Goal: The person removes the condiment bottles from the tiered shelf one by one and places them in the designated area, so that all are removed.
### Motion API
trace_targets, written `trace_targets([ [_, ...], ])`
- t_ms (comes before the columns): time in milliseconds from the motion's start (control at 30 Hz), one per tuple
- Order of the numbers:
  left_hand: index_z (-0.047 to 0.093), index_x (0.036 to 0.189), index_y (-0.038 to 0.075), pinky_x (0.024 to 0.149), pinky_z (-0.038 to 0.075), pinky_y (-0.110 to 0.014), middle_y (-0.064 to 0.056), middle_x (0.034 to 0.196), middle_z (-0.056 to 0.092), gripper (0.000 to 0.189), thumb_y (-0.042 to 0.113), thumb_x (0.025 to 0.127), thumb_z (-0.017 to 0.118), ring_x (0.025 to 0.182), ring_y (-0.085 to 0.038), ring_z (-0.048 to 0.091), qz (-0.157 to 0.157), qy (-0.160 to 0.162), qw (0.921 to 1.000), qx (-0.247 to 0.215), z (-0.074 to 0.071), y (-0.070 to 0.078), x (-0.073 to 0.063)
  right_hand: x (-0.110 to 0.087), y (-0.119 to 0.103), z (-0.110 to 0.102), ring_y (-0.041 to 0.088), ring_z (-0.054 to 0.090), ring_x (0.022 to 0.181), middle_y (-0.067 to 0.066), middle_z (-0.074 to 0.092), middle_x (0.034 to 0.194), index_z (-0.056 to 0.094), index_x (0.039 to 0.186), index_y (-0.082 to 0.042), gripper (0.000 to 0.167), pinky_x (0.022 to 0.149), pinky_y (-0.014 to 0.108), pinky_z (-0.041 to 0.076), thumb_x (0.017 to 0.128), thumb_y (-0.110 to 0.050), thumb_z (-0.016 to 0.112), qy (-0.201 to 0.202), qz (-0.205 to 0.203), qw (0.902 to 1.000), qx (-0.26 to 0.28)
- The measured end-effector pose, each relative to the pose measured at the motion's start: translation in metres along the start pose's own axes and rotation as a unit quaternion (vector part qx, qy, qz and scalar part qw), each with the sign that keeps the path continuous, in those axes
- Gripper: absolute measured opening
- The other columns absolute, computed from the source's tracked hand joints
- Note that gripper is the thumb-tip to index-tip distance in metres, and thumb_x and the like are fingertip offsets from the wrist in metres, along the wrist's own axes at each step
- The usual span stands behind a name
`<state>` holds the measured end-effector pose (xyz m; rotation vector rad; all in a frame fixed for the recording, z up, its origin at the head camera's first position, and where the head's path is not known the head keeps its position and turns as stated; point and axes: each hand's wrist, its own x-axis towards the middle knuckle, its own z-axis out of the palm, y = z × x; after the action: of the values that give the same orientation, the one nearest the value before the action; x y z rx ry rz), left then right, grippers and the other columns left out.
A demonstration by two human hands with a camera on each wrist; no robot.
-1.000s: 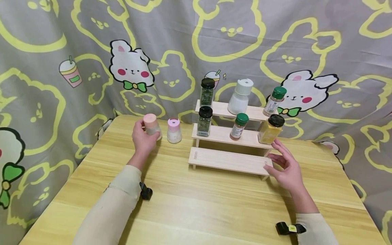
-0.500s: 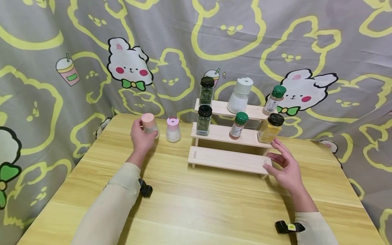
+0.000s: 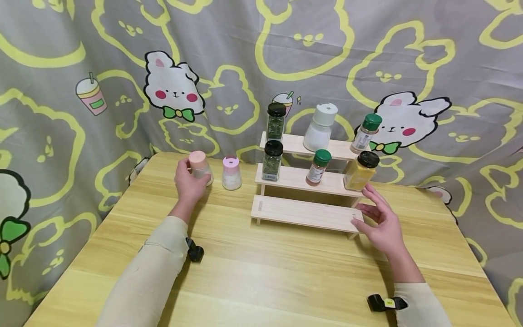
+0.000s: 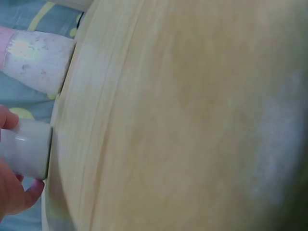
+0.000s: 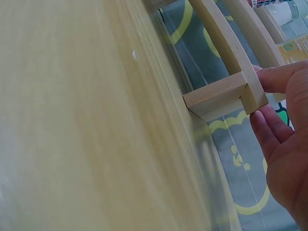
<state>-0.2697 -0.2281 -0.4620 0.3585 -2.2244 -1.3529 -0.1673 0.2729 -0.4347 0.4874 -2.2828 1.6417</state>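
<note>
On the left of the head view, my left hand (image 3: 189,184) grips a seasoning jar with a peach cap (image 3: 198,159), thumb on one side and fingers round the other. The left wrist view shows this pale jar (image 4: 31,144) upright, its base right at the tabletop. Just right of it stands a similar jar with a lilac cap (image 3: 231,175). My right hand (image 3: 382,227) pinches the right end of the lowest board of a three-step wooden spice rack (image 3: 302,214). In the right wrist view, thumb and fingers (image 5: 272,79) hold that board's end.
Two herb jars with black lids (image 3: 272,161), two green-capped spice bottles (image 3: 318,168), a white-capped jar (image 3: 318,131) and a yellow spice jar (image 3: 359,172) stand on the rack's upper steps. A patterned curtain (image 3: 229,41) hangs behind the wooden table (image 3: 261,272).
</note>
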Motion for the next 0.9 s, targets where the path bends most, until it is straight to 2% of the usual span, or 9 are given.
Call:
trace_targets([
  [200, 0.046, 0.135, 0.001, 0.099, 0.043, -0.047, -0.017, 0.128, 0.054, 0.072, 0.003, 0.073, 0.082, 0.114, -0.033, 0.051, -0.004, -0.005, 1.0000, 0.007, -0.001, -0.001, 0.000, 0.000, 0.003, 0.000, 0.020, 0.064, 0.108, 0.013, 0.031, 0.159, 0.045, 0.144, 0.008, 0.080, 0.094, 0.021, 0.048, 0.072, 0.030, 0.070, -0.002, -0.009, 0.9999, 0.014],
  [333, 0.046, 0.136, 0.003, 0.100, 0.042, -0.047, -0.017, 0.130, 0.053, 0.075, 0.005, 0.072, 0.084, 0.116, -0.034, 0.051, 0.010, -0.001, 0.9999, 0.007, -0.003, 0.002, 0.000, 0.000, 0.013, -0.002, 0.023, 0.063, 0.108, 0.012, 0.031, 0.159, 0.045, 0.145, 0.006, 0.081, 0.094, 0.022, 0.048, 0.072, 0.029, 0.071, -0.001, -0.007, 0.9999, 0.012],
  [500, 0.044, 0.139, 0.005, 0.102, 0.040, -0.045, -0.014, 0.134, 0.052, 0.080, 0.008, 0.071, 0.085, 0.119, -0.033, 0.049, 0.025, 0.010, 0.9996, 0.010, -0.008, 0.010, 0.000, 0.000, 0.032, -0.006, 0.022, 0.063, 0.109, 0.010, 0.030, 0.160, 0.045, 0.146, 0.004, 0.084, 0.094, 0.021, 0.048, 0.071, 0.030, 0.071, 0.005, -0.002, 0.9999, 0.009],
  [633, 0.043, 0.142, 0.006, 0.102, 0.041, -0.043, -0.013, 0.135, 0.051, 0.084, 0.010, 0.070, 0.085, 0.120, -0.033, 0.050, 0.028, 0.020, 0.9994, 0.011, -0.011, 0.018, -0.001, 0.001, 0.028, -0.005, 0.023, 0.063, 0.109, 0.010, 0.030, 0.159, 0.045, 0.145, 0.005, 0.083, 0.094, 0.022, 0.048, 0.070, 0.031, 0.070, 0.003, -0.005, 0.9999, 0.015],
  [800, 0.043, 0.143, 0.007, 0.102, 0.041, -0.043, -0.015, 0.136, 0.049, 0.082, 0.011, 0.072, 0.084, 0.121, -0.034, 0.049, 0.054, 0.039, 0.9977, 0.011, -0.015, 0.028, -0.004, 0.000, 0.025, -0.005, 0.021, 0.063, 0.108, 0.011, 0.031, 0.159, 0.045, 0.145, 0.006, 0.083, 0.094, 0.021, 0.048, 0.070, 0.031, 0.070, 0.001, -0.011, 0.9997, 0.022],
  [900, 0.044, 0.142, 0.007, 0.102, 0.040, -0.043, -0.014, 0.136, 0.049, 0.080, 0.012, 0.073, 0.083, 0.122, -0.034, 0.048, 0.079, 0.053, 0.9955, 0.007, -0.018, 0.035, -0.005, 0.000, 0.036, -0.006, 0.020, 0.063, 0.108, 0.010, 0.030, 0.159, 0.045, 0.146, 0.005, 0.085, 0.094, 0.021, 0.048, 0.070, 0.031, 0.071, 0.003, -0.010, 0.9998, 0.017],
])
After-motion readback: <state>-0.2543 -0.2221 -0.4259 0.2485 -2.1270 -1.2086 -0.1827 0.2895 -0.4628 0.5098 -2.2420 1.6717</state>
